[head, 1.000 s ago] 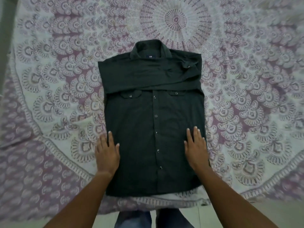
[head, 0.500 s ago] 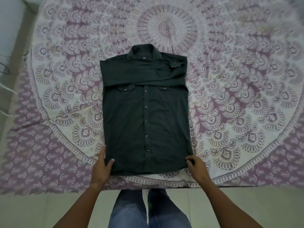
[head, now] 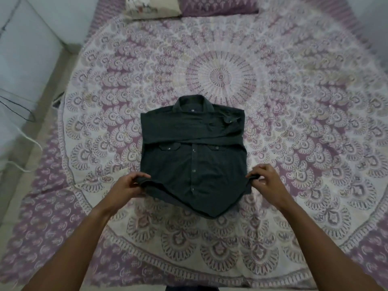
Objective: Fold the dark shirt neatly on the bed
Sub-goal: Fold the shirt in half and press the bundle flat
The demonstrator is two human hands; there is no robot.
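Covering nearly everything in sight, a bed (head: 294, 101) is spread with a purple and cream sheet (head: 220, 238) printed with a round mandala whose centre lies just beyond the shirt's collar. At the head of the bed, far from the person, two pillows lie side by side: a pale patterned pillow (head: 151, 7) and a purple pillow (head: 218, 5). Along the left edge of the bed runs a pale wall (head: 27, 49), with thin cables (head: 19, 110) hanging in front of it.

Near the middle of the bed lies the dark shirt (head: 193, 158), front side up, collar pointing away from the person. Its sleeves are folded across the chest, forming a band just above the two buttoned chest pockets. A row of buttons runs down the centre. The upper part rests flat on the sheet, while the lower part is raised off it, the hem sagging to a point between the two arms.

Two bare forearms reach in from the near edge. The left hand (head: 128, 185) is closed around the shirt's lower left corner, fingers curled over bunched cloth. The right hand (head: 266, 181) pinches the lower right corner between thumb and fingers, the remaining fingers loosely bent.
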